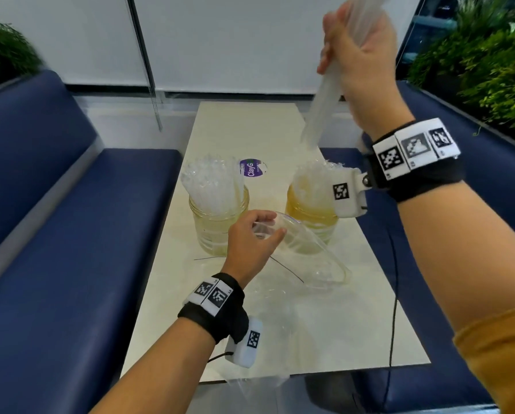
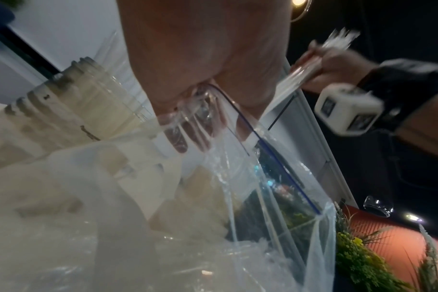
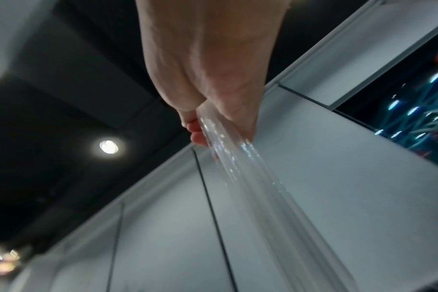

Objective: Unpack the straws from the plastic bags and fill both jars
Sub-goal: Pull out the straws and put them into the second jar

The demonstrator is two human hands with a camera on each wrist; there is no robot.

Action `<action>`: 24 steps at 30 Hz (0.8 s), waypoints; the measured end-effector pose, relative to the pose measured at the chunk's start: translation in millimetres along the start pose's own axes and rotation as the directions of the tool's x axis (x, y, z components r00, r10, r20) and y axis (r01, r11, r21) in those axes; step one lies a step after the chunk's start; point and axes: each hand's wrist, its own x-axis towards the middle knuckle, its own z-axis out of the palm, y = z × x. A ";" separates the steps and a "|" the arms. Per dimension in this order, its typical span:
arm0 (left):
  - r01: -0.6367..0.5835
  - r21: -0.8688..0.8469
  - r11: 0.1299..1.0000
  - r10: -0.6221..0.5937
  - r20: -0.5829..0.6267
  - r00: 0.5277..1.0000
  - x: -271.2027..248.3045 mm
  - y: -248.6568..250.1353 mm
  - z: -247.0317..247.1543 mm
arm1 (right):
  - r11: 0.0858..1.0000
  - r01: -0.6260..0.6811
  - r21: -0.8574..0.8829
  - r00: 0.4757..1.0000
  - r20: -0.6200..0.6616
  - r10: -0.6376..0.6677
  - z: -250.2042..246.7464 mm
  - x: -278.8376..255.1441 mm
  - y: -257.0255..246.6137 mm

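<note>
Two glass jars stand on the pale table (image 1: 325, 339): the left jar (image 1: 217, 222) and the right jar (image 1: 310, 216), each packed with clear wrapped straws. My right hand (image 1: 357, 46) is raised high above the right jar and grips a bundle of clear straws (image 1: 319, 106) that slants down toward it. In the right wrist view the straw bundle (image 3: 250, 168) runs out from my curled fingers. My left hand (image 1: 256, 234) pinches the mouth of an empty clear plastic bag (image 1: 310, 255) in front of the jars; the bag (image 2: 263, 187) hangs from those fingers.
Blue bench seats (image 1: 56, 234) flank the table on both sides. A purple round sticker (image 1: 251, 167) lies behind the jars. More crumpled clear plastic (image 1: 265, 324) lies on the table's near part. A black cable (image 1: 393, 294) runs along the right edge. Green plants (image 1: 489, 70) stand at the right.
</note>
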 end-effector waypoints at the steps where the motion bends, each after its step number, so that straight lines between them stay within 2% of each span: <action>1: 0.004 -0.012 1.000 -0.004 -0.008 1.000 0.3 1.4 -2.2 | 0.998 -0.037 -0.043 0.999 -0.010 0.037 -2.4 1.1 14.5; 6: -0.004 -0.026 1.000 0.003 -0.037 0.999 4.5 4.5 -10.1 | 0.944 -0.290 -0.161 0.956 -0.002 0.293 -16.1 -13.6 98.9; 10: -0.003 -0.036 0.999 0.002 -0.035 0.999 6.6 2.2 -14.6 | 0.872 -0.392 -0.292 0.915 -0.022 0.403 -24.3 -37.8 139.1; 13: -0.004 -0.040 0.999 0.003 -0.031 1.000 5.8 2.6 -15.3 | 0.845 -0.404 -0.349 0.905 -0.016 0.426 -30.4 -56.5 154.5; 18: 0.006 -0.066 0.998 -0.008 -0.025 1.000 5.0 3.0 -12.8 | 0.766 -0.408 -0.498 0.901 -0.081 0.427 -34.9 -75.0 171.2; 20: 0.004 -0.069 0.998 -0.005 -0.020 1.000 4.6 3.3 -11.7 | 0.698 -0.389 -0.601 0.903 -0.098 0.419 -36.9 -78.8 180.7; 23: 0.003 -0.074 0.997 -0.005 -0.017 1.000 3.5 3.6 -10.4 | 0.548 -0.363 -0.754 0.895 -0.119 0.430 -38.9 -79.7 189.8; 24: 0.002 -0.074 0.997 -0.003 -0.017 1.000 3.2 3.6 -10.2 | 0.531 -0.354 -0.770 0.898 -0.122 0.423 -38.2 -79.3 188.7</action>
